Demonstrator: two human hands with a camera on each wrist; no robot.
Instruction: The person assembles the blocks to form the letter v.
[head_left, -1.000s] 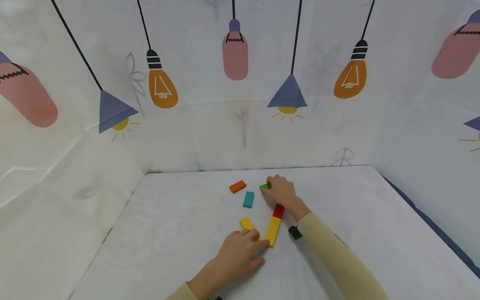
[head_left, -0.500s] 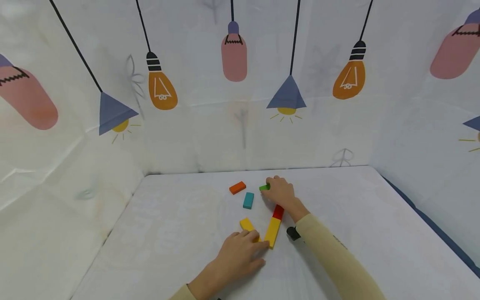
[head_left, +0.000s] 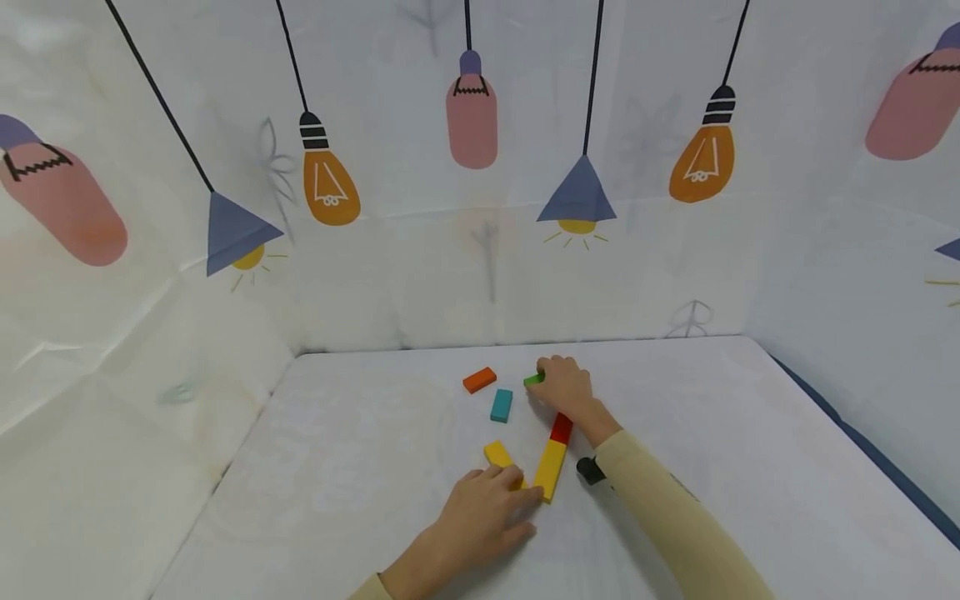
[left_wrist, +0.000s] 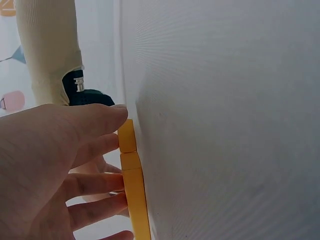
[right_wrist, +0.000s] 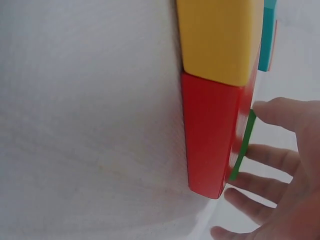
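Observation:
My left hand (head_left: 480,518) rests on a yellow block (head_left: 497,452), covering its near end. One finger reaches to the near end of a second yellow block (head_left: 551,469). In the left wrist view the fingers are fairly straight against the yellow side (left_wrist: 135,197). A red block (head_left: 561,428) continues the second yellow block end to end. Beyond it, my right hand (head_left: 566,388) pinches a green block (head_left: 533,379) between thumb and fingers. The right wrist view shows the green block (right_wrist: 246,142) flat behind the red block (right_wrist: 210,135), partly hidden by it.
A teal block (head_left: 501,406) and an orange block (head_left: 479,380) lie left of the right hand on the white table (head_left: 360,467). A black wrist device (head_left: 590,471) sits under the right sleeve. A sheet printed with lamps (head_left: 427,275) stands behind the table.
The head view shifts slightly, moving the whole scene a little down and right. Both hands and the blocks keep their places on the table.

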